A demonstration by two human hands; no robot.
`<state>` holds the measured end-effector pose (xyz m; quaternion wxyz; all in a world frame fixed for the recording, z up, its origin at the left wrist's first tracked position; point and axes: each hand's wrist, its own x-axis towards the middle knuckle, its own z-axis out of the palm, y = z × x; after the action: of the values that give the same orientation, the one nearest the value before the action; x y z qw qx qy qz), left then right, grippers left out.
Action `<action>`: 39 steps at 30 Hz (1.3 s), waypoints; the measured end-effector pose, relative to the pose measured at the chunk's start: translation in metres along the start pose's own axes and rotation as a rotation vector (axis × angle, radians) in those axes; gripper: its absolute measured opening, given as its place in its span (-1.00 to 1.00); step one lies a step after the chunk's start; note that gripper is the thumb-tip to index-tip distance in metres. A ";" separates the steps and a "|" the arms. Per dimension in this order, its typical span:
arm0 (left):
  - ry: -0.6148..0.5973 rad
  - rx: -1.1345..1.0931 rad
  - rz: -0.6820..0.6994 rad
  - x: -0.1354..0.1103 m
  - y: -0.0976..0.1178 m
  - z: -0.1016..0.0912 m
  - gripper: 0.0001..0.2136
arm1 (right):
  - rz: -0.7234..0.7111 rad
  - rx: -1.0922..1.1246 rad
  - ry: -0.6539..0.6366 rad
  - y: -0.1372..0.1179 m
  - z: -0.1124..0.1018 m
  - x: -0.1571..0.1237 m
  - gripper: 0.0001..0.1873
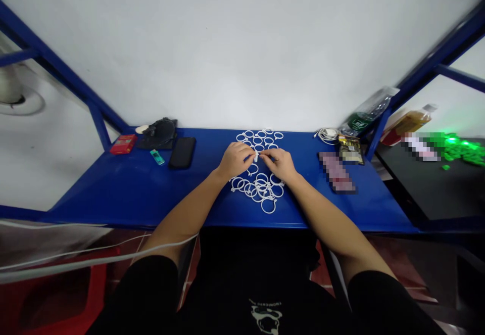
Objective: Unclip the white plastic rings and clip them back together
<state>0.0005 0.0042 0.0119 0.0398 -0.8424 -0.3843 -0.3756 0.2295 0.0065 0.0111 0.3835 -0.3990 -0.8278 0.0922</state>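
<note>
My left hand and my right hand meet over the middle of the blue desk, fingertips pinched together. Between them is a small white plastic curtain ring, its clip end showing under the fingers. Fingers cover part of it, so its exact state is hard to tell. Nearer to me, below both hands, lies an overlapping heap of white curtain rings. Several more rings are spread beyond my hands toward the wall.
A black phone, teal packet, red box and black plastic bag lie left. Right are a white cable, dark pouch, blurred pink object and leaning bottle. Blue frame bars flank the desk.
</note>
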 end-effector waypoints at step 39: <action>-0.204 -0.065 -0.288 -0.017 -0.055 0.008 -0.65 | 0.117 -0.080 -0.285 0.038 -0.053 0.009 -0.74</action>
<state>-0.0385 0.0351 -0.0171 -0.0810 -0.8131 -0.4907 -0.3025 0.2865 0.0307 0.0356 0.2401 -0.4444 -0.8521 0.1372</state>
